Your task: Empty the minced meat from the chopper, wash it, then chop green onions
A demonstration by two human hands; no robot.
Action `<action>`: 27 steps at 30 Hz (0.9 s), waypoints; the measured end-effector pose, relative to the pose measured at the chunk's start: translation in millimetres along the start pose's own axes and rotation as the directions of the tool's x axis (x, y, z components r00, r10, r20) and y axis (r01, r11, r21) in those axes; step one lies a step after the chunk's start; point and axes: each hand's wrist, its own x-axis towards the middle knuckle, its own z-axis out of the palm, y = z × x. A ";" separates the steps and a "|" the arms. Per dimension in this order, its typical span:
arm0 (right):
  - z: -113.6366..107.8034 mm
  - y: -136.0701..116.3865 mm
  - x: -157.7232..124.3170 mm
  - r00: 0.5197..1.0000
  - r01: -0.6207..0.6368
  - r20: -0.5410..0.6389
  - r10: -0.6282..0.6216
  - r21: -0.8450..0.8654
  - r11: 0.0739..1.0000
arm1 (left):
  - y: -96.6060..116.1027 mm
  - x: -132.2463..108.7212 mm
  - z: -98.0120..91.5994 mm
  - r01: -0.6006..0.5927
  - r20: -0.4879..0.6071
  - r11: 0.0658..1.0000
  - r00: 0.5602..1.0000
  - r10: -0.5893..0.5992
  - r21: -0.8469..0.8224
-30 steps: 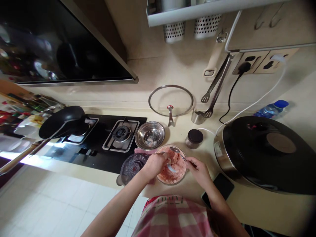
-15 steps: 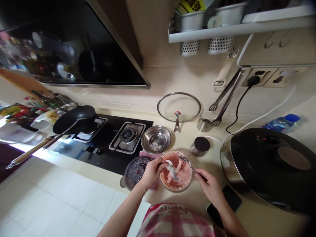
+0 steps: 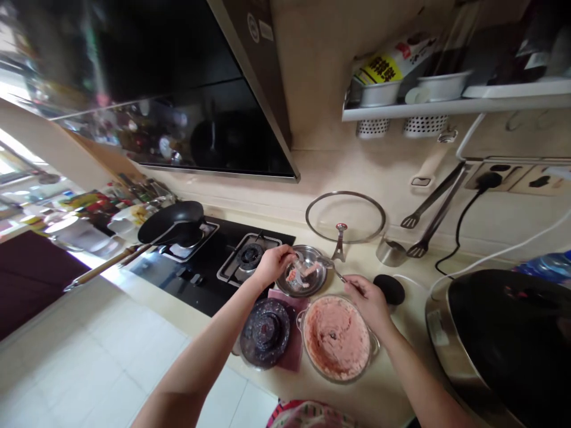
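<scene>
My left hand (image 3: pixel 275 266) pinches a whitish food-processor blade, partly hidden by my fingers, over the steel bowl (image 3: pixel 292 289). My right hand (image 3: pixel 366 299) grips a metal spoon (image 3: pixel 328 262) by its handle, and its head is at the blade above the same bowl. Bits of pink minced meat (image 3: pixel 292 275) show in the steel bowl. Nearer to me, a clear glass bowl (image 3: pixel 373 342) holds a mass of pink minced meat (image 3: pixel 341 339) with a small dark hole in its middle. Left of it, a dark round lid (image 3: pixel 266 333) rests partly on a pink cloth (image 3: pixel 294 351).
A black wok (image 3: pixel 172 220) stands on the far burner of the gas hob (image 3: pixel 209 249). Behind the steel bowl a glass pot lid (image 3: pixel 345 193) leans in its stand. A dark-capped jar (image 3: pixel 389 289) and a large black-lidded cooker (image 3: pixel 513 333) are at the right.
Both hands have moved away from the glass bowl to above the steel bowl, carrying the blade and spoon. The view has shifted, so the scene sits lower and further right.
</scene>
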 end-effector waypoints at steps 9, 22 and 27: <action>47.3 -5.8 56.4 0.934 0.298 0.326 -0.145 -0.488 0.820 | -39.7 34.1 -1.3 -0.073 0.183 0.916 0.983 -0.001 0.395; 53.6 15.1 67.5 0.938 0.233 0.348 -0.003 -0.622 0.748 | -67.7 32.3 8.1 -0.165 0.318 0.814 0.948 -0.025 0.556; 42.8 19.6 70.7 0.947 0.207 0.319 0.020 -0.659 0.723 | -74.9 34.7 9.8 -0.195 0.352 0.789 0.936 -0.029 0.583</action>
